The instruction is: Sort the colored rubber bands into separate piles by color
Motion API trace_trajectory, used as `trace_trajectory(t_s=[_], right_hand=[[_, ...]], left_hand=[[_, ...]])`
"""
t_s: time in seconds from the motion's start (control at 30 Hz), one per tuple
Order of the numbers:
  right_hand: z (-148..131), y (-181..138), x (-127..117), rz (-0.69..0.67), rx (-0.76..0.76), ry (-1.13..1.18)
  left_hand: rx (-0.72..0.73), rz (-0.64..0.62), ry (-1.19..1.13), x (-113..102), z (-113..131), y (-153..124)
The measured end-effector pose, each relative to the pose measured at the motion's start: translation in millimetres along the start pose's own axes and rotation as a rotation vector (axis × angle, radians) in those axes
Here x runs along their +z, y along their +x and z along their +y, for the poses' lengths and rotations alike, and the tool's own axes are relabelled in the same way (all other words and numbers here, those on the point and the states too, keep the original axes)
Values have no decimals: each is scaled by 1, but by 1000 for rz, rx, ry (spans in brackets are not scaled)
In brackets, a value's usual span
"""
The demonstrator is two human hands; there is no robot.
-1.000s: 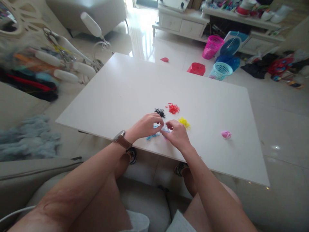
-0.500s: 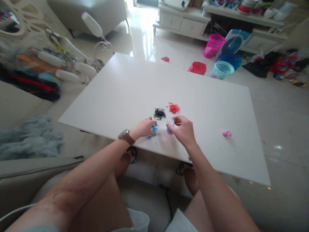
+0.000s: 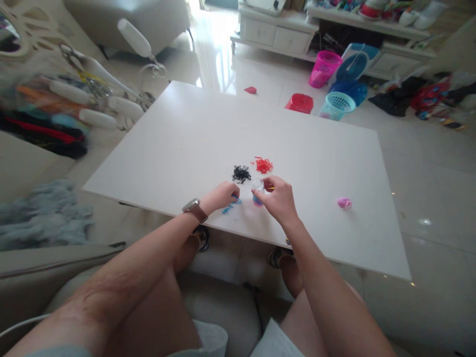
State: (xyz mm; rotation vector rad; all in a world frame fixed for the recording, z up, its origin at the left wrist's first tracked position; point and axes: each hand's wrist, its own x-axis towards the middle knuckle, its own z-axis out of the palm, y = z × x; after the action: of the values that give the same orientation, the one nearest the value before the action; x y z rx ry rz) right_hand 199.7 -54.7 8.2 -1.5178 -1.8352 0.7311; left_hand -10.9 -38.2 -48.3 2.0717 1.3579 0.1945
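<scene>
A small clear jar [image 3: 257, 191] with blue and pink bits inside stands upright on the white table [image 3: 186, 139]. My right hand [image 3: 278, 201] is wrapped round its right side. My left hand [image 3: 221, 195], with a watch on the wrist, pinches at a little pile of blue rubber bands [image 3: 231, 206] just left of the jar. Behind them lie a black pile [image 3: 241, 173] and a red pile [image 3: 263, 164] of bands. My right hand hides most of the yellow pile.
A pink lid [image 3: 344, 203] lies on the table to the right. On the floor beyond are a pink basket [image 3: 324, 68], a turquoise basket [image 3: 336, 106] and a red tub [image 3: 299, 102]. A drying rack with clothes [image 3: 67, 104] stands at the left.
One second ago both hands held the jar together above the table. The jar now stands on the table in my right hand, and my left hand has dropped to the blue bands.
</scene>
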Motion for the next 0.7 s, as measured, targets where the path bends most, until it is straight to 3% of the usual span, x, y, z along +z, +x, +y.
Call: trace_trajectory(t_s=[0.2, 0.37, 0.57, 0.7], right_hand=[[0, 0, -1, -35, 33, -27], [4, -1, 3, -71, 32, -54], [0, -4, 10, -136, -31, -74], [-5, -5, 12, -152, -56, -73]], left_hand=[[-81, 89, -258, -31, -3, 0], [-60, 146, -504, -50, 1, -10], [-41, 279, -890, -47, 18, -14], [-17, 187, -895, -42, 23, -14]])
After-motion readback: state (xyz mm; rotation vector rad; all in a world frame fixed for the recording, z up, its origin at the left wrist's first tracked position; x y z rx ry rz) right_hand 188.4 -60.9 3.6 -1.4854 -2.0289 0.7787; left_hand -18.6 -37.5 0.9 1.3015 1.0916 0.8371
